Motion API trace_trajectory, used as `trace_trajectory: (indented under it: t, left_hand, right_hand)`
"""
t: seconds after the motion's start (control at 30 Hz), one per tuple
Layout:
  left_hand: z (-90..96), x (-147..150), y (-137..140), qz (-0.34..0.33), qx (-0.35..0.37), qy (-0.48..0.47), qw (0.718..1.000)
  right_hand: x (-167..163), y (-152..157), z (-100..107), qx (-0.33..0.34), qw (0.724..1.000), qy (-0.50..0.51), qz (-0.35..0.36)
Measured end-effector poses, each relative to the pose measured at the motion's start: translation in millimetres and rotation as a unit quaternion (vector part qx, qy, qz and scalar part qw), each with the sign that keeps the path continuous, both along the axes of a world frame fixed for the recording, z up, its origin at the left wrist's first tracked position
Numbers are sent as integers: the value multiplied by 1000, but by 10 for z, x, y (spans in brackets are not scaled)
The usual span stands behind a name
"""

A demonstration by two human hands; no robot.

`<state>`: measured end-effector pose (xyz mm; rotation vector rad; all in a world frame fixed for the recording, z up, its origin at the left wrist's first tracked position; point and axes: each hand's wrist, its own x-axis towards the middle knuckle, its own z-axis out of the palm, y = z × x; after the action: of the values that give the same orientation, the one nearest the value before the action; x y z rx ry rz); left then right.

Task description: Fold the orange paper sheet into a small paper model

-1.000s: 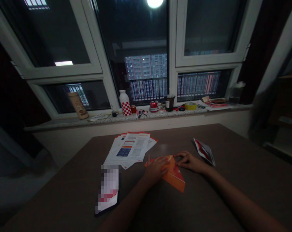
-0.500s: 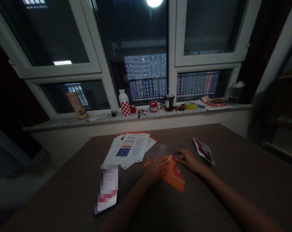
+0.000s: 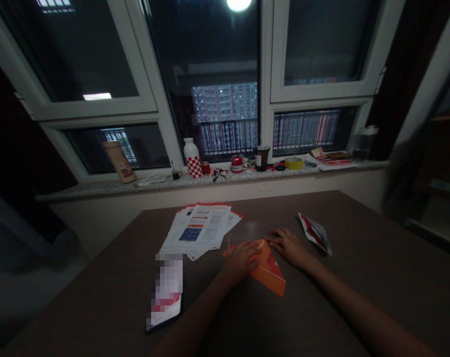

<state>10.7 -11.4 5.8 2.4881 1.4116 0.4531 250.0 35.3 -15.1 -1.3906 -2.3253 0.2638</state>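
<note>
An orange sheet of paper (image 3: 270, 278), folded to a point at its far end, lies on the dark table in front of me. My left hand (image 3: 241, 259) rests flat across its left part, fingers stretched out, and covers some of it. At the paper's far tip, the fingertips of my right hand (image 3: 289, 247) touch the edge; that hand lies palm down with its fingers apart. Right of it stands a folded white and red paper (image 3: 316, 234). A fanned stack of printed sheets (image 3: 206, 230) lies beyond my left hand.
A phone with a blurred-out screen (image 3: 167, 292) lies left of my left forearm. On the windowsill (image 3: 154, 186) stand a tan tumbler (image 3: 119, 162), a red-checked white bottle (image 3: 193, 158), a dark cup (image 3: 261, 158) and a yellow tape roll (image 3: 293, 163). The table (image 3: 109, 292) narrows toward the window.
My right hand has shifted very slightly left at the paper's tip. The left hand and the orange paper look the same.
</note>
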Motion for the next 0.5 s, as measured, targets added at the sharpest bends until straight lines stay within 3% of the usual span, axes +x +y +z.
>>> trace_trajectory:
  t: [0.5]
  left_hand:
    - [1, 17, -53, 14, 36, 20, 999]
  right_hand:
    - [-31, -56, 33, 17, 1000, -8, -15]
